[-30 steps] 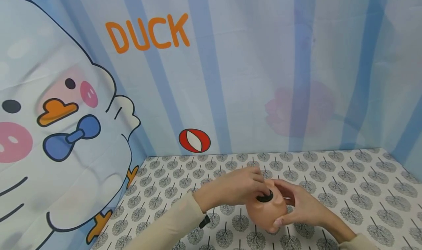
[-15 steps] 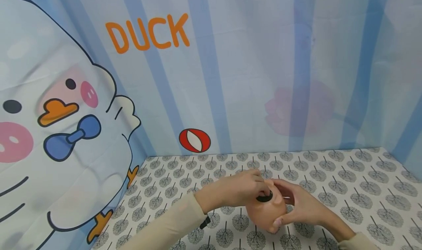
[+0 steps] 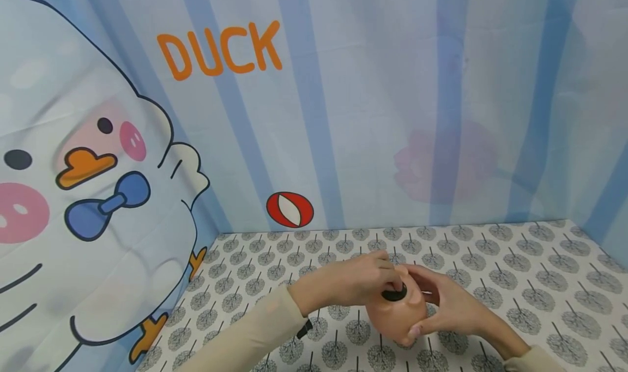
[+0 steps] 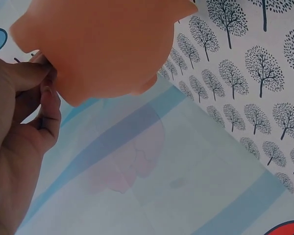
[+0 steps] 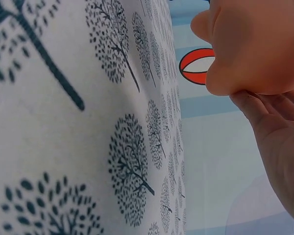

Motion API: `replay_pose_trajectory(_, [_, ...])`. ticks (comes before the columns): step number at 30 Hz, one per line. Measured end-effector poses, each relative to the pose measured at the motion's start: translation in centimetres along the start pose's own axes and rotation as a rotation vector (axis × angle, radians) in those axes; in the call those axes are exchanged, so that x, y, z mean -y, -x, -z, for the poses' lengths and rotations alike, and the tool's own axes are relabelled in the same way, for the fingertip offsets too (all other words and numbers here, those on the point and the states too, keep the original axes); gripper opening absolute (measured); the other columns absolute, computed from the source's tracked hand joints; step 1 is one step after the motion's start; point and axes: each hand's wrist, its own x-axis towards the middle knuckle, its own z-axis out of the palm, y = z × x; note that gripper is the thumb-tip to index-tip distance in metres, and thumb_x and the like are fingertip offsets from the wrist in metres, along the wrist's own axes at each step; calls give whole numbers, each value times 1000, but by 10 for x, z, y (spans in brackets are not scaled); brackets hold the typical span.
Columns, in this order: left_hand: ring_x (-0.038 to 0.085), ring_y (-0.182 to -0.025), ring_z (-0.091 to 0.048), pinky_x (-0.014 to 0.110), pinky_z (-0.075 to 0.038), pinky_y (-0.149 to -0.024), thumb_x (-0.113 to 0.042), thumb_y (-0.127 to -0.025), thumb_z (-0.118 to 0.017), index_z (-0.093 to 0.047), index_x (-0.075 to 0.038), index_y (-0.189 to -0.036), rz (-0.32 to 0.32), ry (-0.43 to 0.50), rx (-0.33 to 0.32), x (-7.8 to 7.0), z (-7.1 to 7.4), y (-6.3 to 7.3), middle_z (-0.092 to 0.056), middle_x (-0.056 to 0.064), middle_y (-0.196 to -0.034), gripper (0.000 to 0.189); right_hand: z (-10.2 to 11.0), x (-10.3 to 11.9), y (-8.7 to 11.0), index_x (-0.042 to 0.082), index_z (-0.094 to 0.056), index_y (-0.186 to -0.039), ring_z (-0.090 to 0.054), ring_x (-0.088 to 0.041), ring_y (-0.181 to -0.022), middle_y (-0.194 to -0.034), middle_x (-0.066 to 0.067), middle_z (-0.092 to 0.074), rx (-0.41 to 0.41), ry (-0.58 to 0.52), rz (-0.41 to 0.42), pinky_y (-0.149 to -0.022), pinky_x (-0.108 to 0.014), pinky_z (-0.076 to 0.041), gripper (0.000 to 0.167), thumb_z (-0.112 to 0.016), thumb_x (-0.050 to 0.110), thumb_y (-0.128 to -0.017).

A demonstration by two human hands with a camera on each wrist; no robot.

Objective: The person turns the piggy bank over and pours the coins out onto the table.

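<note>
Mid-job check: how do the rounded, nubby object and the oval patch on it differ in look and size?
Colour: the rounded object is peach-orange, the oval patch black.
Size: the rounded object is much larger than the oval patch.
Outline: the rounded object has stubby projections; the oval patch's visible edge is smoothly curved.
Shared: both are partly hidden in the head view.

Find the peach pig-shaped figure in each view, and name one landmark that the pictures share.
Head: the pig-shaped figure is at lower right, between left hand and right hand.
Left wrist: top, left of centre, cut off by the frame.
Right wrist: upper right corner, cut off by the frame.
Shared landmark: the red-and-white oval print, partly cut off in the left wrist view.
</note>
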Motion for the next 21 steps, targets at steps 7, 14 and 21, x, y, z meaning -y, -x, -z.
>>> replay_pose_trajectory(7, [11, -112, -59, 11, -48, -107, -16, -106, -63, -76, -13, -119, 8, 55, -11, 0, 1, 2, -77, -4, -119, 18, -1, 1, 0, 15, -38, -162, -61, -1, -133, -158, -26, -47, -3, 10, 7, -104, -30, -61, 98, -91, 5, -80])
replay_pose_trajectory(14, [9, -109, -57, 9, -48, -101, -17, -107, -62, -76, -13, -119, 30, 90, -12, 3, -2, 0, -77, -4, -118, 19, -1, 1, 1, 9, -38, -162, -62, -3, -132, -155, -6, -56, -3, -3, 11, -104, -30, -61, 97, -89, 3, -80])
replay_pose_trajectory(21, [9, -104, -57, 8, -48, -91, -19, -107, -63, -78, -16, -113, -2, 63, -54, 3, -3, 0, -77, -6, -112, 17, 0, 0, 2, 10, -38, -162, -63, -4, -132, -151, 20, -56, 11, -14, 31, -103, -31, -61, 94, -88, 5, -83])
